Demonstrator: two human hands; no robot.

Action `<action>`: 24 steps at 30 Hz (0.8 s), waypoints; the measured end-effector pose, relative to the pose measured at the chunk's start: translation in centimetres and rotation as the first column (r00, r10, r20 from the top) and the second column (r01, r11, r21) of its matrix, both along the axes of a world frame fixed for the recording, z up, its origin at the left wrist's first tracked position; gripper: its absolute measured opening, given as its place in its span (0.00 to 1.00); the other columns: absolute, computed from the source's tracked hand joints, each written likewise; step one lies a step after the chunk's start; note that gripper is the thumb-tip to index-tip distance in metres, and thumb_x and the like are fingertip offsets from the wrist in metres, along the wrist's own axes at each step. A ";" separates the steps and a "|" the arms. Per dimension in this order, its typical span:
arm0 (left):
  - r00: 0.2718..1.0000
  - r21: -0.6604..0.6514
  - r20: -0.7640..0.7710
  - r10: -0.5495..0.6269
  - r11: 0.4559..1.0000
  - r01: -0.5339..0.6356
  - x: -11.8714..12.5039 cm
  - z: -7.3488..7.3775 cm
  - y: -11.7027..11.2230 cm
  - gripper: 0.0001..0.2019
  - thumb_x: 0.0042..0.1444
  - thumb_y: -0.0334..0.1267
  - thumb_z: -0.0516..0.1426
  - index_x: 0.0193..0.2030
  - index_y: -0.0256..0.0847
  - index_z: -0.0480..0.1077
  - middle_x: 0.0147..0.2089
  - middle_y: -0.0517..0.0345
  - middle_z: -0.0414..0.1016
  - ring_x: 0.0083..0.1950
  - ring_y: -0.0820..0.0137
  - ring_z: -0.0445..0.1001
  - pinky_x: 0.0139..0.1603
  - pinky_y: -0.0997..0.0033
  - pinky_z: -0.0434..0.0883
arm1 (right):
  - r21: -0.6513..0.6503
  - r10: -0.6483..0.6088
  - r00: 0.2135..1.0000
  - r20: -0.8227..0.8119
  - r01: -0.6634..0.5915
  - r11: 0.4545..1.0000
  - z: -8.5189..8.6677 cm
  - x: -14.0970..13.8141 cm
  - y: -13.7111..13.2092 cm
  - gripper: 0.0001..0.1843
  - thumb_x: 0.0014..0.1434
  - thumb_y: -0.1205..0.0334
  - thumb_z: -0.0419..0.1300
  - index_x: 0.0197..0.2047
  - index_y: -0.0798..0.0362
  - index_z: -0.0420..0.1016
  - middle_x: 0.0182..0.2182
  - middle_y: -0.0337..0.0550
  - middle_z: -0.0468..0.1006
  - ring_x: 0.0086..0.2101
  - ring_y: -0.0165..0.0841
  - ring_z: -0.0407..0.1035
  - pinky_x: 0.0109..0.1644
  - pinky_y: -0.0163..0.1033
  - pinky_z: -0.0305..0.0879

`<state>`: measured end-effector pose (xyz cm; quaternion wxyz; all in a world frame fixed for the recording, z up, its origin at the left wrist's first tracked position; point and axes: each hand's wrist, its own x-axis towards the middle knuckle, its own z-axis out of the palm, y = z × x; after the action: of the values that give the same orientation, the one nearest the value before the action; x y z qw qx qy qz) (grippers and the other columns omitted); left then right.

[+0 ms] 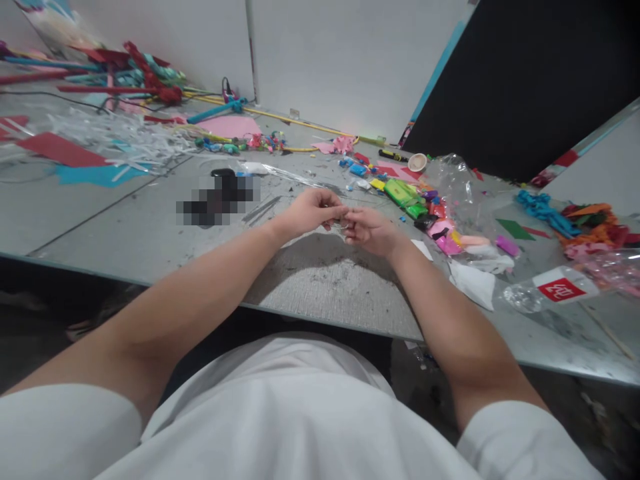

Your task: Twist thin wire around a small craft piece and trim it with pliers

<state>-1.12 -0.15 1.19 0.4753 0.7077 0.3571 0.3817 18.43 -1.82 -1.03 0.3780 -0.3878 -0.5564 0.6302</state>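
Observation:
My left hand (315, 210) and my right hand (367, 228) meet at their fingertips above the grey table (340, 287). Both are closed in a pinch. Something small, perhaps clear or greyish, shows between the fingers, too small and blurred to name. Below them a dark shadow falls on the scuffed table top. Right of my right hand lie coloured packets, among them a bright green packet (403, 193). A strip of clear film (300, 177) stretches across the table just beyond my left hand.
A clear plastic bottle (523, 295) with a red label lies at the right. White paper shreds (120, 133) and a red paper sheet (63, 148) cover the left. A small paper cup (417, 162) and a black marker (393, 155) are near the back panel (350, 60).

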 end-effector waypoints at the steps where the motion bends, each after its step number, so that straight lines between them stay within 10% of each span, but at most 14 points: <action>1: 1.000 0.002 -0.015 0.025 1.000 -0.024 0.0 0.0 0.0 0.11 0.66 0.31 0.64 0.31 0.37 0.74 0.25 0.62 0.74 0.24 0.78 0.69 0.28 0.75 0.68 | 0.044 -0.064 0.997 0.037 0.063 0.997 -0.2 0.0 0.2 0.17 0.53 0.49 0.71 0.38 0.48 0.71 0.27 0.33 0.66 0.27 0.29 0.58 0.30 0.36 0.58; 5: 0.986 0.048 -0.118 0.120 0.992 -0.115 -0.1 -0.2 0.1 0.12 0.65 0.33 0.65 0.29 0.37 0.73 0.22 0.62 0.72 0.23 0.77 0.69 0.27 0.74 0.65 | 0.436 -0.339 0.897 0.285 0.194 0.879 -0.9 0.0 0.6 0.16 0.51 0.50 0.72 0.35 0.50 0.75 0.26 0.37 0.73 0.28 0.31 0.63 0.32 0.39 0.59; 10: 0.966 0.063 -0.210 0.150 0.988 -0.140 -0.1 -0.6 0.1 0.13 0.62 0.35 0.67 0.26 0.39 0.74 0.20 0.61 0.72 0.23 0.75 0.68 0.26 0.73 0.62 | 0.743 -0.542 0.670 0.508 -0.022 0.669 -1.1 -0.3 0.3 0.05 0.58 0.61 0.67 0.31 0.51 0.76 0.30 0.43 0.79 0.33 0.37 0.70 0.40 0.43 0.63; 24: 0.993 -0.240 0.012 -0.119 0.963 0.119 0.0 -1.3 0.1 0.07 0.62 0.32 0.64 0.33 0.39 0.83 0.33 0.51 0.83 0.34 0.68 0.81 0.37 0.69 0.78 | 0.727 -0.563 0.564 0.604 -0.100 0.680 -0.3 -0.8 0.0 0.10 0.66 0.66 0.56 0.34 0.54 0.77 0.34 0.52 0.80 0.41 0.44 0.72 0.48 0.46 0.62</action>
<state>-1.13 -0.03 -0.13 0.5791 0.6656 0.3583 0.3053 17.62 -1.87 -1.33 0.2917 -0.5300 -0.7931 0.0708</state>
